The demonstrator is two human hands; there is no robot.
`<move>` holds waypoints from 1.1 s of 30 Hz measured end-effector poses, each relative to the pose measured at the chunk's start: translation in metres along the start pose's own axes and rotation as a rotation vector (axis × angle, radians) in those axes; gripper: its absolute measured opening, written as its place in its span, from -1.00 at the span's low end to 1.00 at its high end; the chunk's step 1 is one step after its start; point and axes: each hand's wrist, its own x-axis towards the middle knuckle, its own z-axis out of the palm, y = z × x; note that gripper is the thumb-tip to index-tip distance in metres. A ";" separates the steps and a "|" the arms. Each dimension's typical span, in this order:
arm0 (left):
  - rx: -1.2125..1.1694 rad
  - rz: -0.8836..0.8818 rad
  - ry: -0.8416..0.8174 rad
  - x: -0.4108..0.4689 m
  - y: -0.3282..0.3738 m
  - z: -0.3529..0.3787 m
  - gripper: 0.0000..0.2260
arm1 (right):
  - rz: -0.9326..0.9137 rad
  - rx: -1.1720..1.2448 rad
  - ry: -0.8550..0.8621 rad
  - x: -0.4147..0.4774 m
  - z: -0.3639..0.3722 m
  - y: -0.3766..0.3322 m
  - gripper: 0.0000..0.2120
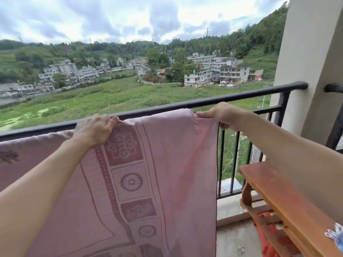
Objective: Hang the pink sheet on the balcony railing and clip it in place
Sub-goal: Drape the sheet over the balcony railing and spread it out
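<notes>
The pink sheet [178,164], patterned with darker floral squares, hangs over the black balcony railing [241,96] and drapes down toward me. My left hand [94,129] pinches the sheet's top fold at the rail, left of the patterned border. At the sheet's right corner my right hand [221,115] grips the fabric against the rail. Blue-and-white clips [336,236] lie at the right edge of the view on a wooden bench.
A reddish wooden bench [282,197] stands at the right, close to the railing bars. Something orange [269,232] lies under it. A cream pillar [306,62] ends the railing on the right. Fields and houses lie far below beyond the rail.
</notes>
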 end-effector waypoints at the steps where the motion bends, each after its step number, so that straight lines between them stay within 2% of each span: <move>1: -0.032 0.044 0.029 -0.001 0.014 -0.002 -0.48 | -0.033 0.037 0.031 0.001 -0.002 -0.010 -0.70; 3: -0.098 0.127 0.072 -0.005 0.048 -0.008 -0.51 | -0.140 0.175 0.120 0.002 0.000 -0.040 -0.74; 6: -0.147 0.175 0.028 -0.006 0.073 -0.005 -0.53 | -0.226 0.282 0.225 0.008 0.013 -0.070 -0.77; 10: 0.001 0.145 0.040 -0.017 0.054 0.016 -0.51 | 0.004 0.341 0.475 0.020 0.014 -0.029 -0.80; 12: 0.024 0.171 0.068 -0.023 0.051 0.018 -0.52 | 0.112 0.333 0.453 0.017 0.018 -0.004 -0.84; 14: 0.027 0.178 0.073 -0.024 0.052 0.016 -0.52 | 0.123 0.409 0.353 0.014 0.027 0.001 -0.85; 16: 0.029 0.173 0.080 -0.027 0.048 0.015 -0.52 | 0.056 0.444 0.314 0.009 0.034 -0.010 -0.86; 18: 0.027 0.180 0.095 -0.030 0.040 0.013 -0.53 | -0.056 0.456 0.364 0.006 0.034 -0.021 -0.94; 20: 0.008 0.192 0.090 -0.033 0.036 0.010 -0.54 | -0.143 0.345 0.456 0.005 0.031 -0.018 -0.87; 21: -0.007 0.201 0.080 -0.034 0.034 0.009 -0.55 | -0.151 0.207 0.480 0.002 0.030 -0.011 -0.83; 25: -0.049 0.209 0.124 -0.041 0.022 0.001 -0.57 | -0.028 -0.360 0.352 -0.010 0.032 0.025 -0.87; 29: 0.002 0.183 0.209 -0.044 0.007 -0.001 -0.59 | -0.290 -0.379 0.547 -0.020 0.043 -0.006 -0.75; 31: 0.037 0.189 0.237 -0.042 0.005 0.003 -0.58 | -0.454 -0.452 0.524 -0.024 0.058 -0.029 -0.67; 33: 0.033 0.180 0.250 -0.036 -0.001 0.003 -0.57 | -0.591 -0.549 0.427 -0.024 0.085 -0.050 -0.60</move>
